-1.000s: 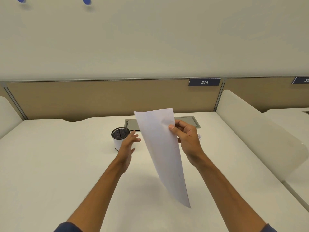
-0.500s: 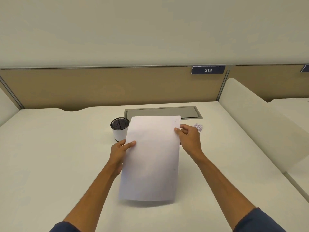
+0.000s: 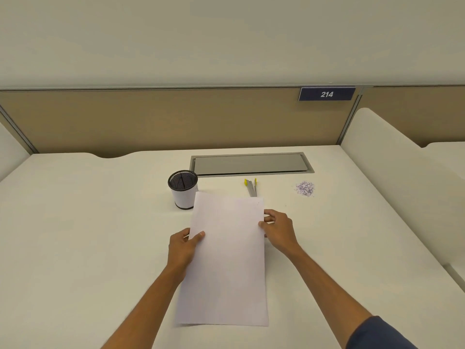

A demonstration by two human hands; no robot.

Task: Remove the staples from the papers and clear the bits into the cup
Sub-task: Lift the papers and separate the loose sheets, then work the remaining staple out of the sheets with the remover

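White papers point(image 3: 226, 260) lie nearly flat on the desk point(image 3: 75, 235) in front of me. My left hand point(image 3: 183, 248) grips their left edge, thumb on top. My right hand point(image 3: 279, 229) pinches the right edge near the top corner. A tiny mark near the top right corner could be a staple; I cannot tell. A black mesh cup point(image 3: 183, 191) with a white wrap stands upright just beyond the top left corner. A grey and yellow staple remover point(image 3: 251, 187) lies beyond the top edge. A small pile of paper bits point(image 3: 305, 188) sits further right.
A grey cable hatch point(image 3: 251, 163) is set into the desk behind the cup. A tan partition point(image 3: 151, 122) with a blue 214 label point(image 3: 326, 93) closes the back. A white divider point(image 3: 392, 177) rises along the right side.
The papers swung from hanging upright in my right hand down onto the desk. My left hand took hold of their left edge. The camera tilted down.
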